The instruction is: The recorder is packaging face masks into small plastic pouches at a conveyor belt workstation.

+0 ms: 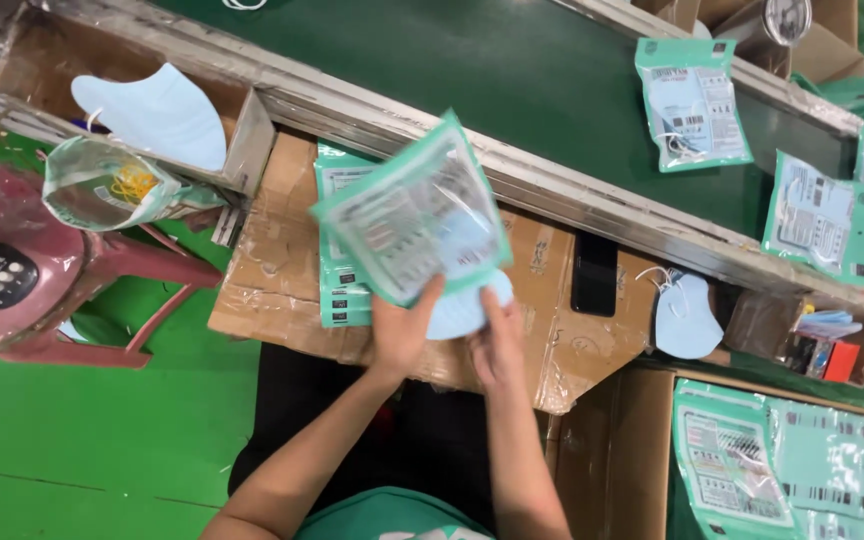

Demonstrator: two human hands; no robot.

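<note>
Over a cardboard-topped bench, the left hand grips a teal-edged clear pouch by its lower edge, fingers closed on it. The right hand, just beside it, closes on a pale blue mask at the pouch's mouth. More pouches lie stacked just beyond the left hand.

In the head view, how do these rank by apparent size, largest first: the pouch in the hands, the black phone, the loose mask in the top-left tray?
1. Pouch, largest, though nearness to the camera enlarges it.
2. Loose blue mask.
3. Black phone, clearly smallest.
</note>
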